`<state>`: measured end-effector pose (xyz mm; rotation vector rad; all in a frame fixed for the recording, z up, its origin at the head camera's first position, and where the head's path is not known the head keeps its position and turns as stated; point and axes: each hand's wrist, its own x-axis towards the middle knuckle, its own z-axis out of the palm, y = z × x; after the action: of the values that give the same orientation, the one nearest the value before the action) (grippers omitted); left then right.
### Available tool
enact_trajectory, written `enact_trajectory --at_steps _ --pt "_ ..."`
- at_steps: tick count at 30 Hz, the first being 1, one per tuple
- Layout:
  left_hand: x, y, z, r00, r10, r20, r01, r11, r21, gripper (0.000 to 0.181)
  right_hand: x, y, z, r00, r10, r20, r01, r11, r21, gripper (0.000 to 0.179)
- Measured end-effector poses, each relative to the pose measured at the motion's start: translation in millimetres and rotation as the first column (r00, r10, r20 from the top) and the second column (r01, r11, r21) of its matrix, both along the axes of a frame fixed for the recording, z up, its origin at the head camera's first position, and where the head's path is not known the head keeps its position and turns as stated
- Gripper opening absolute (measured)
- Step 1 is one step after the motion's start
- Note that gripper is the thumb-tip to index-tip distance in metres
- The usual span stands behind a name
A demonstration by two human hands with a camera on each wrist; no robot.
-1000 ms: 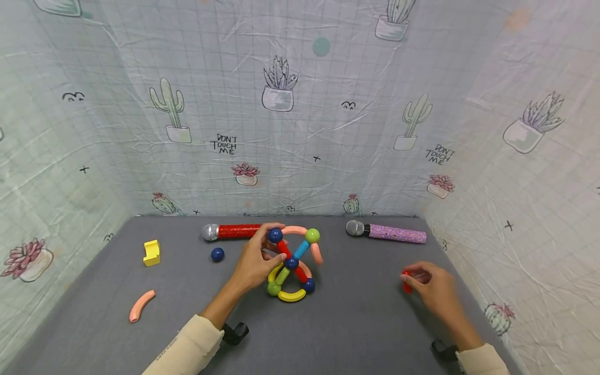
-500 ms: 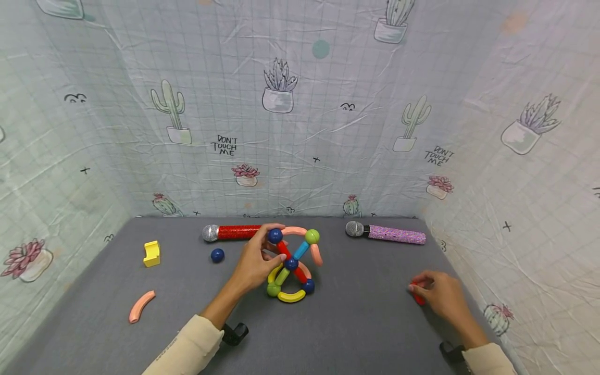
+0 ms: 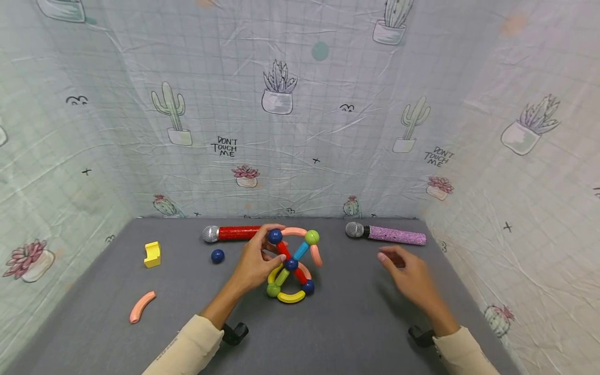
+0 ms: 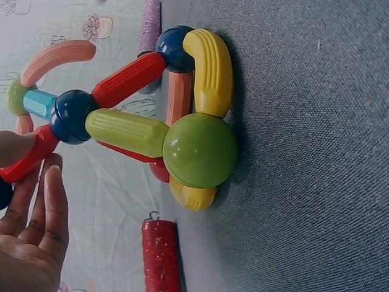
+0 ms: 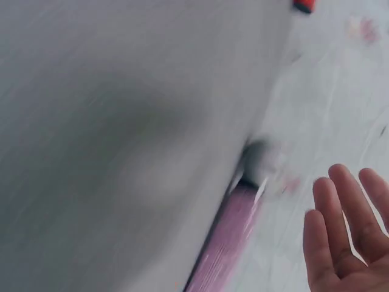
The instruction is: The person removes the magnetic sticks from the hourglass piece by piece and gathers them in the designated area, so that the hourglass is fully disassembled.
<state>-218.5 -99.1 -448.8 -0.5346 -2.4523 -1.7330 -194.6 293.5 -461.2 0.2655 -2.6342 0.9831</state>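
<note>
A structure of magnetic sticks and balls (image 3: 281,276) stands upright in the middle of the table. My left hand (image 3: 255,263) pinches its upper red stick (image 4: 41,149) between thumb and fingers. Below it, in the left wrist view, a green stick (image 4: 124,131) joins the central blue ball (image 4: 74,117) to a large green ball (image 4: 200,151) at the base. Curved salmon sticks form the top. My right hand (image 3: 410,276) hovers to the right over the table; its fingers (image 5: 331,234) are straight and spread, with nothing visible in them. The red stick seen there earlier is out of sight.
A red glitter microphone (image 3: 239,233) lies behind my left hand, a purple one (image 3: 396,235) at the back right. To the left lie a blue ball (image 3: 217,255), a yellow block (image 3: 152,254) and a curved salmon stick (image 3: 142,307). Patterned cloth (image 3: 319,120) walls the table's back and sides.
My right hand, earlier holding a small red stick near the right side, has moved left and up, and the stick no longer shows. My left hand and the structure stay put.
</note>
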Motion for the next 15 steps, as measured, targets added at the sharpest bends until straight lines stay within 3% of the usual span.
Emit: enact_trajectory --at_steps 3,7,11,15 --pt "0.5 -1.3 0.6 1.0 -0.001 0.001 0.001 1.0 -0.013 0.067 -11.8 -27 8.1 0.988 0.137 0.071 -0.123 0.978 -0.17 0.033" --pt "-0.6 -1.4 -0.3 1.0 -0.012 0.008 0.012 1.0 -0.02 0.067 -27.5 -60 15.1 0.943 0.304 0.135 -0.237 0.899 -0.369 0.041" --pt "-2.7 -2.2 0.2 1.0 -0.02 0.009 0.021 0.999 -0.025 0.066 -41.2 -88 22.3 0.871 0.445 0.207 -0.288 0.804 -0.519 0.051" --pt "-5.4 -4.0 1.5 0.999 -0.033 0.003 0.033 0.999 -0.038 0.068 -53.2 -110 29.0 0.774 0.563 0.291 -0.287 0.721 -0.631 0.064"
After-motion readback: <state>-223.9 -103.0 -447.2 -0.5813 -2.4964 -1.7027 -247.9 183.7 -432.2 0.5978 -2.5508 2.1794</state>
